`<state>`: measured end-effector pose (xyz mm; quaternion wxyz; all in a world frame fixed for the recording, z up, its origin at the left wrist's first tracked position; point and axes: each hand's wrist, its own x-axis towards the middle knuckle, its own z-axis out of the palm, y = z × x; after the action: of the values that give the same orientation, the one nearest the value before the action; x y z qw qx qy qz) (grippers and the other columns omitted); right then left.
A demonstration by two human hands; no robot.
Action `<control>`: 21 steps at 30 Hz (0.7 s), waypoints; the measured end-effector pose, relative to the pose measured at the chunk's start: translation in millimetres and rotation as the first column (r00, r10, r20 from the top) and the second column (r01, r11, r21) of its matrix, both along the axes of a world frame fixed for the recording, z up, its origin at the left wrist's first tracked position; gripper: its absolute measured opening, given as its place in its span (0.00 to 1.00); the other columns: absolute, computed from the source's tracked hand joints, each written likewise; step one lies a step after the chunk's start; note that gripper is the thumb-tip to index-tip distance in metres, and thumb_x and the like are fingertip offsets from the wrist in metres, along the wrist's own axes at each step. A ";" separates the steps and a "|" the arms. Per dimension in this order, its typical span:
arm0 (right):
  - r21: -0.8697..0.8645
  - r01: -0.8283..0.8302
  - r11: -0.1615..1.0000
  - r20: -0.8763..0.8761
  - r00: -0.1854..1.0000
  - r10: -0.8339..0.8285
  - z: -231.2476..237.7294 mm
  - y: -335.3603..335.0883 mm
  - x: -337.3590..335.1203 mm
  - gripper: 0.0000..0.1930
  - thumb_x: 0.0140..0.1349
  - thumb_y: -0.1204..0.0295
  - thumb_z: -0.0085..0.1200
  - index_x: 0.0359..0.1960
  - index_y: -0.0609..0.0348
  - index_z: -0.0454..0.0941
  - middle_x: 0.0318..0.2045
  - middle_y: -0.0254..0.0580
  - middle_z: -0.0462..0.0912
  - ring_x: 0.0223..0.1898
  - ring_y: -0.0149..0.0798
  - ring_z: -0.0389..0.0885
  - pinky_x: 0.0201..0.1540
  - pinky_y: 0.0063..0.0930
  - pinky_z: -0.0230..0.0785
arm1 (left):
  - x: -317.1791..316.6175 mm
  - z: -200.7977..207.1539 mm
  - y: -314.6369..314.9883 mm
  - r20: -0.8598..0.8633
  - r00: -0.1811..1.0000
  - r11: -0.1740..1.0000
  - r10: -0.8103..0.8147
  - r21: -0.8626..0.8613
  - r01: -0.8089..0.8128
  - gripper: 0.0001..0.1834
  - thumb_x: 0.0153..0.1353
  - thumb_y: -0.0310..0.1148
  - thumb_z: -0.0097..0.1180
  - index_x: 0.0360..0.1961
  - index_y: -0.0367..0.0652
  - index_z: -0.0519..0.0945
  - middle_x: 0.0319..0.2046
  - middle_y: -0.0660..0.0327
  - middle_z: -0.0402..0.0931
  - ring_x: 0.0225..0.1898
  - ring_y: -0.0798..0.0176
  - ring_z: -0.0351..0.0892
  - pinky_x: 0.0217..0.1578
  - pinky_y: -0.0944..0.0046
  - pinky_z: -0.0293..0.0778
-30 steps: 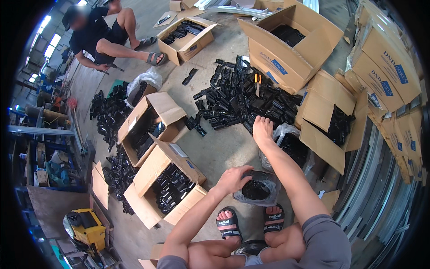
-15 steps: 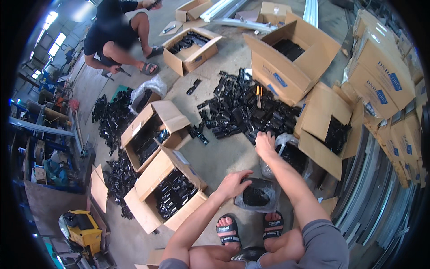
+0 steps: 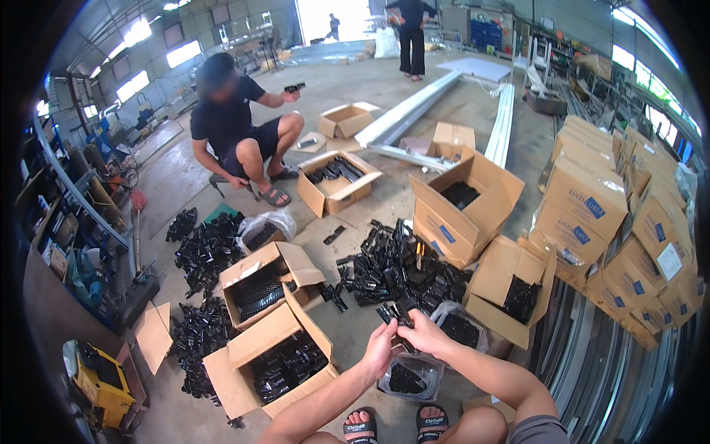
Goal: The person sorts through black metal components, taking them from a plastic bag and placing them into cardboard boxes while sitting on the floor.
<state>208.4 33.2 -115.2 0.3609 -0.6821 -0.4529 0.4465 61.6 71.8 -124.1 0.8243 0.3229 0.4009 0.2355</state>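
My left hand (image 3: 379, 349) and my right hand (image 3: 427, 336) meet in front of me, both closed on a few short black parts (image 3: 400, 312) with a glossy surface. How many parts there are cannot be made out. Just below my hands, near my feet, stands a container lined with a clear plastic bag (image 3: 430, 368), with small black pieces inside. A second bag-lined container (image 3: 479, 342) with dark pieces stands right of my right hand. Beyond my hands spreads a loose pile of black parts (image 3: 377, 270), with an orange-handled tool (image 3: 419, 255) among them.
Open cartons of black parts stand left (image 3: 237, 362), behind that (image 3: 244, 270), and right (image 3: 484, 270). More black parts (image 3: 200, 344) heap on the floor at left. Stacked cartons (image 3: 584, 214) and long metal profiles (image 3: 562, 348) line the right. A crouching person (image 3: 237, 126) holds a black part.
My right hand has come back from the pile with black parts and joined my left hand, which now grips them too. My view has tilted up, showing more of the hall.
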 end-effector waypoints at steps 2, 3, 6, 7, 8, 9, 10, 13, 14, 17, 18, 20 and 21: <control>0.053 0.022 0.998 -0.109 0.994 -0.016 26.5 -20.2 -3.9 0.20 0.62 0.63 0.62 0.45 0.67 0.72 0.37 0.41 0.82 0.36 0.32 0.81 0.37 0.30 0.74 | -6.2 32.8 -12.0 0.004 1.000 1.000 0.023 0.019 -0.023 0.18 0.77 0.45 0.42 0.57 0.47 0.75 0.51 0.61 0.78 0.50 0.61 0.78 0.48 0.53 0.77; 0.056 0.036 0.998 -0.154 0.988 -0.027 43.2 -27.2 -6.8 0.20 0.63 0.63 0.62 0.45 0.67 0.72 0.37 0.41 0.82 0.35 0.31 0.80 0.37 0.29 0.74 | -10.1 39.3 -13.1 0.070 0.997 0.999 0.033 0.013 -0.034 0.18 0.78 0.44 0.42 0.57 0.46 0.75 0.50 0.61 0.78 0.49 0.61 0.79 0.47 0.53 0.77; 0.102 0.068 0.992 -0.206 0.977 -0.046 95.4 -54.0 -25.9 0.17 0.63 0.66 0.64 0.46 0.66 0.74 0.37 0.39 0.82 0.32 0.27 0.79 0.35 0.23 0.73 | -24.2 64.0 -19.6 0.189 0.972 0.990 0.138 0.015 -0.143 0.18 0.78 0.41 0.40 0.61 0.44 0.70 0.49 0.59 0.78 0.44 0.60 0.83 0.42 0.55 0.81; 0.130 0.113 0.985 -0.221 0.972 -0.082 109.2 -62.3 -26.7 0.16 0.64 0.67 0.63 0.45 0.65 0.74 0.36 0.38 0.81 0.32 0.27 0.78 0.34 0.23 0.72 | -22.6 76.9 -27.1 0.177 0.974 0.990 0.139 -0.019 -0.138 0.19 0.78 0.40 0.39 0.63 0.44 0.68 0.50 0.58 0.78 0.45 0.59 0.82 0.44 0.54 0.81; 0.159 0.156 0.975 -0.238 0.964 -0.116 123.5 -68.0 -28.8 0.14 0.64 0.68 0.63 0.43 0.64 0.75 0.34 0.36 0.81 0.31 0.26 0.77 0.34 0.23 0.71 | -22.5 88.1 -33.2 0.165 0.976 0.990 0.141 -0.052 -0.134 0.19 0.78 0.39 0.39 0.64 0.44 0.66 0.51 0.57 0.77 0.46 0.58 0.82 0.45 0.53 0.81; 0.187 0.198 0.962 -0.257 0.955 -0.146 134.6 -71.7 -30.0 0.12 0.65 0.69 0.62 0.42 0.64 0.75 0.33 0.35 0.80 0.31 0.26 0.76 0.33 0.23 0.70 | -23.1 96.2 -36.6 0.150 0.978 0.988 0.142 -0.085 -0.130 0.20 0.78 0.38 0.38 0.66 0.44 0.63 0.52 0.56 0.77 0.47 0.58 0.82 0.47 0.53 0.81; 0.244 0.216 0.946 -0.313 0.940 -0.134 137.5 -70.5 -34.8 0.09 0.67 0.70 0.60 0.42 0.62 0.76 0.32 0.34 0.80 0.29 0.25 0.75 0.33 0.22 0.70 | -34.3 101.3 -35.3 0.357 0.933 0.984 0.035 -0.174 0.030 0.22 0.77 0.33 0.40 0.69 0.44 0.57 0.57 0.54 0.75 0.51 0.56 0.81 0.52 0.53 0.80; 0.231 0.276 0.933 -0.396 0.902 -0.169 163.8 -80.7 -53.8 0.08 0.69 0.70 0.57 0.44 0.61 0.78 0.33 0.33 0.81 0.30 0.25 0.76 0.35 0.22 0.70 | -55.6 128.9 -71.2 0.280 0.956 0.996 -0.085 0.057 0.072 0.24 0.76 0.30 0.41 0.70 0.43 0.58 0.59 0.54 0.74 0.55 0.55 0.79 0.56 0.52 0.77; 0.141 0.322 0.936 -0.469 0.855 -0.223 174.9 -89.7 -54.8 0.10 0.69 0.70 0.56 0.46 0.62 0.78 0.34 0.33 0.81 0.32 0.25 0.77 0.37 0.22 0.71 | -53.7 129.3 -77.5 0.372 0.922 0.994 -0.110 0.066 0.091 0.28 0.74 0.26 0.47 0.72 0.43 0.57 0.58 0.56 0.74 0.58 0.57 0.77 0.57 0.55 0.76; 0.392 0.360 0.847 -0.340 0.912 -0.231 142.9 -102.3 -40.7 0.13 0.69 0.66 0.57 0.48 0.62 0.80 0.29 0.32 0.82 0.29 0.21 0.76 0.30 0.19 0.67 | -45.9 143.4 -99.6 0.286 0.949 0.958 -0.130 0.283 0.046 0.35 0.70 0.24 0.55 0.74 0.42 0.55 0.56 0.57 0.76 0.56 0.61 0.78 0.56 0.61 0.76; 0.459 0.339 0.822 -0.335 0.922 -0.193 141.3 -105.1 -39.9 0.13 0.69 0.67 0.57 0.49 0.62 0.81 0.27 0.30 0.80 0.29 0.21 0.74 0.32 0.19 0.67 | -43.7 148.7 -102.7 0.256 0.966 0.938 -0.049 0.345 -0.044 0.34 0.64 0.21 0.62 0.68 0.38 0.62 0.52 0.56 0.79 0.53 0.66 0.79 0.54 0.66 0.76; 0.448 0.240 0.861 -0.173 0.968 -0.179 153.1 -116.0 -49.0 0.13 0.68 0.68 0.57 0.49 0.62 0.81 0.29 0.31 0.80 0.30 0.22 0.74 0.33 0.19 0.68 | -50.6 143.6 -103.0 0.109 0.993 0.865 0.043 0.493 -0.092 0.29 0.62 0.20 0.64 0.62 0.36 0.67 0.49 0.57 0.80 0.50 0.68 0.79 0.53 0.67 0.76; 0.442 0.187 0.878 -0.088 0.982 -0.165 156.8 -118.3 -51.2 0.12 0.68 0.69 0.58 0.49 0.62 0.80 0.30 0.32 0.80 0.30 0.23 0.74 0.34 0.19 0.68 | -53.6 141.3 -101.7 0.043 0.994 0.817 0.097 0.567 -0.105 0.26 0.61 0.19 0.64 0.59 0.35 0.69 0.48 0.57 0.81 0.49 0.69 0.79 0.52 0.67 0.76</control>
<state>157.2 -85.1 41.6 0.5579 -0.6082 -0.4709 0.3116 8.1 -29.8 17.3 0.6797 0.5303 0.3241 0.3895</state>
